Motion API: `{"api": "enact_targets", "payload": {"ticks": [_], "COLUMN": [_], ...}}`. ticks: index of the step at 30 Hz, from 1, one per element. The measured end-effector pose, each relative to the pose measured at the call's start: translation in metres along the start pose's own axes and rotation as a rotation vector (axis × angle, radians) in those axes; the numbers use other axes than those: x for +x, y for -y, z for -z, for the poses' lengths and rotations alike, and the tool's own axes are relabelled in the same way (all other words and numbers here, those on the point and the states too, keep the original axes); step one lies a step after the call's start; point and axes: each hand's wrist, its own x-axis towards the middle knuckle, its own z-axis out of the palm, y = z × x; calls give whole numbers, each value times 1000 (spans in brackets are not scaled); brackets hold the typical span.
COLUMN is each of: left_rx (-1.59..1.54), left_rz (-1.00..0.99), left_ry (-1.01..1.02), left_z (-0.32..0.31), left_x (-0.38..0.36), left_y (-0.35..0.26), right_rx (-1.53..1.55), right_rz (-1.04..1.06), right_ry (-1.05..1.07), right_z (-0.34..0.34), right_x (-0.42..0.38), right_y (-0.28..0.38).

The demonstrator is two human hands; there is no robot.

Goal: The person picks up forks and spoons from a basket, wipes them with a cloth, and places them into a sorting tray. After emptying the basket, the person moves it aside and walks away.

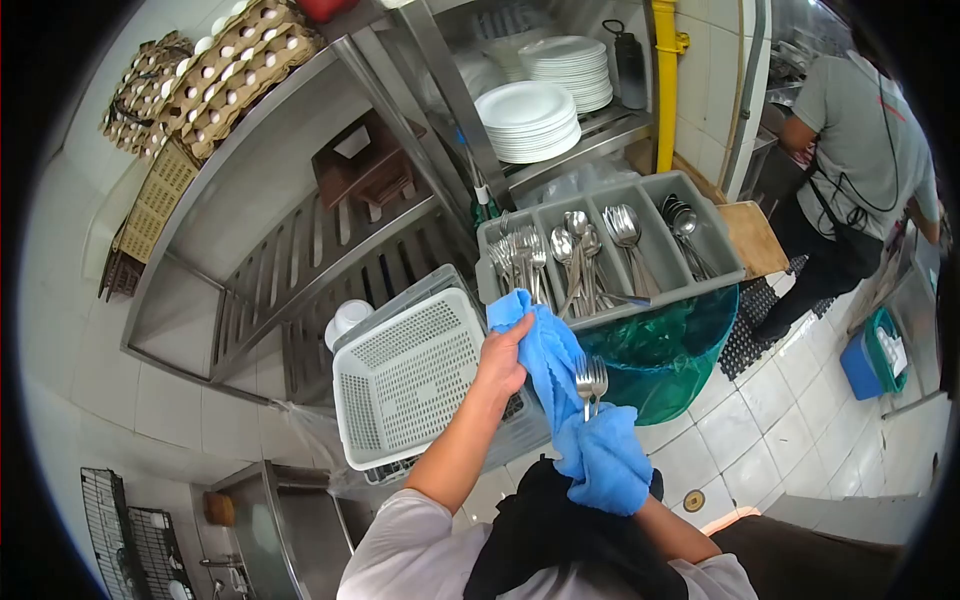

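My left hand (505,358) is closed on one end of a blue cloth (552,350), just in front of the cutlery tray's near edge. The cloth runs down to my right hand, which is wrapped in it; the fingers are hidden. Forks (592,382) stick up out of the cloth there, tines upward, gripped through the fabric. Beyond my hands sits a grey cutlery tray (715,282) with several compartments. Forks (520,255) lie in its leftmost one, spoons (575,240) beside them, and more cutlery (625,232) farther right.
A white perforated basket (345,400) stands left of my arm. Under the tray is a green plastic bag (650,385). Plates (527,115) are stacked on a steel shelf behind, and egg trays (225,75) sit upper left. Another person (850,150) stands at the right.
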Motion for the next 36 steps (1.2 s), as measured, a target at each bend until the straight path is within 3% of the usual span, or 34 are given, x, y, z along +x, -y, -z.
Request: {"api": "enact_targets", "payload": {"ticks": [2,5,7,8,10,11,13,15,17,18,19,23,25,27,28,32,34,35,36], "left_rx": [-1,67,-4,-4,-90,-90,-80,-106,176,169,250,231,139,674,283,200,918,915,621], "left_rz": [7,183,269,270,317,321,340,373,176,170,55,-204,-188,-272,-71,-162,-592,-602,-327], "left_ry": [-86,-161,-52,-51,22,19,288,238,468,458,317,-26,-61,17,66,253,155,157,67], "left_z": [1,12,25,21,10,18,36,30,40,31,17,-13,-20,-13,-12,22,42,37,33], "left_x": [0,1,4,-2,-19,-24,-35,-61,-74,-76,-78,-61,-55,-50,-53,-35,-12,-3,3], "left_y": [-1,2,6,4,-2,-3,-4,13,45,55,65,57,45,33,30,29,22,14,8], "right_rx": [8,18,37,37,-30,-28,-27,118,262,52,-158,-273,-162,-9,78,290,178,113,52], "right_rz": [18,-43,59,58,-9,-12,-207,-206,-196,7,214,251,243,229,218,161,205,231,253], "right_ry": [-30,32,-250,-249,10,13,54,23,3,-72,-150,-118,-17,96,156,268,216,182,154], "right_z": [-1,-11,-28,-25,-8,-2,7,-32,-80,-100,-112,-122,-132,-148,-159,-192,-161,-137,-112], "right_x": [1,-1,-5,-4,-1,0,4,-8,-20,-25,-24,-10,-12,-16,-19,-25,-22,-12,-7], "right_y": [0,-4,-13,-12,-8,-5,-2,-27,-45,-50,-54,-55,-62,-73,-80,-97,-79,-70,-59]}}
